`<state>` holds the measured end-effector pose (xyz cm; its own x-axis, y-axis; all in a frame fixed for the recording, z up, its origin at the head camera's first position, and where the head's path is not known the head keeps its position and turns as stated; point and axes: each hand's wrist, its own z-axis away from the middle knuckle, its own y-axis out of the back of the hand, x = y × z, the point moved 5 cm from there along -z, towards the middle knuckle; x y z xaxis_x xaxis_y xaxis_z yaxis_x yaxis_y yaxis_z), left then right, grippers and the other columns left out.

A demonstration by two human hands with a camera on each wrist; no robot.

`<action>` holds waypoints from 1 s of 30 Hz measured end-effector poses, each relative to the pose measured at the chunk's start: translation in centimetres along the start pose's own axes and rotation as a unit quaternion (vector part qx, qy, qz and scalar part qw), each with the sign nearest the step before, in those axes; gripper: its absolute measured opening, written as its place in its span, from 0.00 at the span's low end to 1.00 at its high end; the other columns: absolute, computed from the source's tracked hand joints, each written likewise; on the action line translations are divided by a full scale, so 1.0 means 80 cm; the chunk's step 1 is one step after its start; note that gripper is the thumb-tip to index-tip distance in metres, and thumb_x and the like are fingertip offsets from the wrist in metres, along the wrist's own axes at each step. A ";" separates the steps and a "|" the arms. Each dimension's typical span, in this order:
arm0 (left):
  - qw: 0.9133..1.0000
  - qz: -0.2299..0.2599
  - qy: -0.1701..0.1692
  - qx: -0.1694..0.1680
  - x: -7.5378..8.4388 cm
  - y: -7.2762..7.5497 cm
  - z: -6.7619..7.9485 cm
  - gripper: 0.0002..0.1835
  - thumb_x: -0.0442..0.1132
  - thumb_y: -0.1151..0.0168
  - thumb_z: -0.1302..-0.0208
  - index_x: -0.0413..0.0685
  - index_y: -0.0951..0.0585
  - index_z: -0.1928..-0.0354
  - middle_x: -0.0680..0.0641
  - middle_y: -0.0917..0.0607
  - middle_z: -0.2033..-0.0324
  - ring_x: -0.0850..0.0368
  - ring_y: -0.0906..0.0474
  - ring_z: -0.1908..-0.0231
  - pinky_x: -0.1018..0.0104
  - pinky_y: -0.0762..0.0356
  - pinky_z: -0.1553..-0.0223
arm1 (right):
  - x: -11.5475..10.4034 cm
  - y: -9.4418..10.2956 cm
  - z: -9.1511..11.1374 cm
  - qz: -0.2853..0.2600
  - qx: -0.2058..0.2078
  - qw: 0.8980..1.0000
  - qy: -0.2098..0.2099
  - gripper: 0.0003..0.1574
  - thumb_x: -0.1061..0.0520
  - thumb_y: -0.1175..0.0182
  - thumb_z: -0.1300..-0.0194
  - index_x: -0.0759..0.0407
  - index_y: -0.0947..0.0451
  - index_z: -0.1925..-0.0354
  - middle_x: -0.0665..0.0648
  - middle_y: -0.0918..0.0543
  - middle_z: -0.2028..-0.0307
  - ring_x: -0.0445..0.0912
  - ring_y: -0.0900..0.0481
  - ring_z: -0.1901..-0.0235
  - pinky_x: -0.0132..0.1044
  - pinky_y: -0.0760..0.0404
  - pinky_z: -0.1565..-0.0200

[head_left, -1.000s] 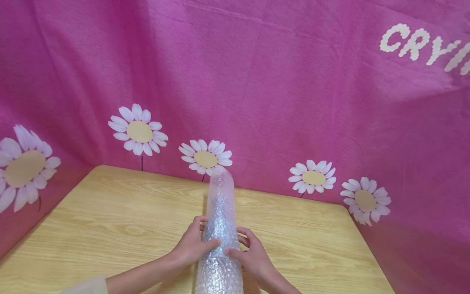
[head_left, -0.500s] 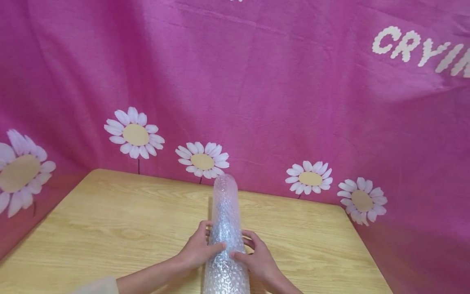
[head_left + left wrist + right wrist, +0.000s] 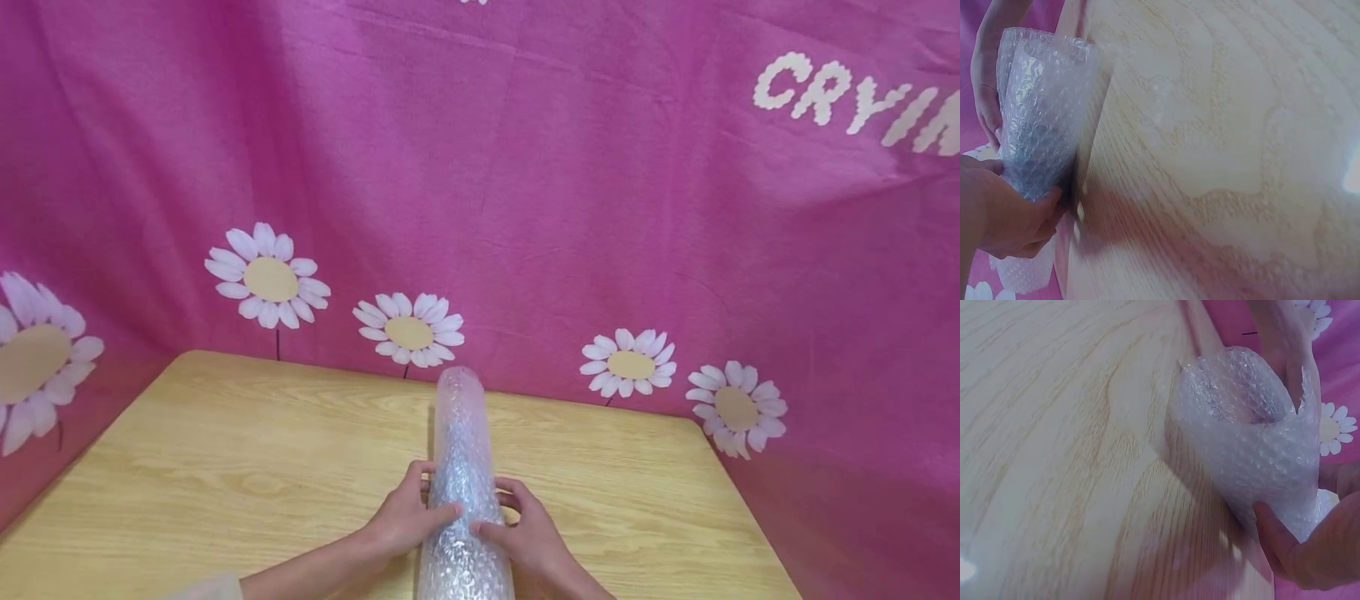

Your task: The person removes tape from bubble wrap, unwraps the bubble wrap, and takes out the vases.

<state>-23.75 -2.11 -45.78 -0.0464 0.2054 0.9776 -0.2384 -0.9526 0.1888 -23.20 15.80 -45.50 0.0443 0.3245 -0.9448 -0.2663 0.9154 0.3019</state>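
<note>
A: What's nearest to us?

B: The open near end of the bubble-wrap roll [image 3: 1254, 450]. Through the right wrist camera we see its hollow mouth, with a jagged flap of film [image 3: 1305, 394] at the rim.

A: And our hands?

B: Both grip the roll. Our left hand [image 3: 408, 512] has its thumb over the top and its fingers round the side; our right hand [image 3: 528, 533] mirrors it, thumb on top, just nearer to us.

A: Anything inside?

B: Something bluish shows through the middle, but the film blurs it too much for us to name it.

A: So which step are we in?

B: We'd judge it's the wrapping: the film is already a tube, and we seem to be snugging it round the contents.

A: What does our next move call for?

B: Probably even, light pressure from both thumbs while we find the loose edge and lay it flat. Squeeze too hard and we might crush the bubbles; let go and the tube could spring open.

A: Beyond our hands?

B: The roll runs lengthwise along the wooden table [image 3: 262, 450], its paler far end pointing to the back edge. Behind that hangs the pink cloth [image 3: 495, 208] with its daisies.
</note>
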 end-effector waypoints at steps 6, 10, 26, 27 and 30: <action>1.000 -0.003 0.007 -0.005 -0.003 0.000 0.001 0.37 0.44 0.31 0.37 0.37 0.38 0.33 0.31 0.24 0.43 0.36 0.24 0.46 0.43 0.21 0.50 | 0.001 0.001 0.000 0.001 -0.001 1.000 -0.016 0.40 0.61 0.31 0.39 0.70 0.38 0.34 0.69 0.26 0.45 0.54 0.18 0.57 0.51 0.15 0.58; 1.000 -0.008 0.008 -0.003 -0.004 -0.001 0.001 0.38 0.45 0.31 0.37 0.36 0.38 0.32 0.30 0.24 0.43 0.35 0.24 0.46 0.43 0.21 0.50 | 0.002 0.000 0.001 -0.012 -0.009 1.000 -0.017 0.40 0.62 0.31 0.39 0.70 0.39 0.34 0.68 0.27 0.45 0.55 0.19 0.57 0.52 0.15 0.58; 0.996 -0.055 -0.077 0.008 0.008 0.006 0.003 0.41 0.44 0.31 0.37 0.32 0.39 0.29 0.28 0.31 0.36 0.32 0.30 0.41 0.39 0.22 0.48 | 0.004 -0.004 -0.001 -0.015 -0.016 1.000 0.005 0.40 0.62 0.34 0.37 0.69 0.40 0.33 0.64 0.28 0.46 0.51 0.19 0.60 0.50 0.15 0.60; 0.995 -0.054 -0.078 0.008 0.008 0.007 0.003 0.41 0.43 0.31 0.37 0.32 0.39 0.29 0.28 0.32 0.36 0.31 0.30 0.40 0.39 0.23 0.48 | 0.004 -0.004 -0.002 -0.013 -0.018 1.000 0.006 0.40 0.61 0.34 0.37 0.69 0.40 0.33 0.64 0.28 0.46 0.51 0.19 0.59 0.50 0.15 0.60; 0.996 -0.034 -0.079 -0.002 0.007 0.008 0.002 0.41 0.42 0.32 0.36 0.31 0.40 0.28 0.27 0.33 0.36 0.29 0.29 0.41 0.41 0.21 0.50 | 0.001 -0.005 -0.003 -0.006 -0.020 1.000 0.010 0.40 0.61 0.34 0.37 0.69 0.40 0.33 0.64 0.28 0.46 0.52 0.19 0.59 0.50 0.15 0.59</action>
<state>-23.77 -2.65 -45.06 0.1222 0.2307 0.9653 -0.2405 -0.9368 0.2543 -23.30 15.44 -45.73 0.0276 0.3083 -0.9509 -0.3038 0.9088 0.2858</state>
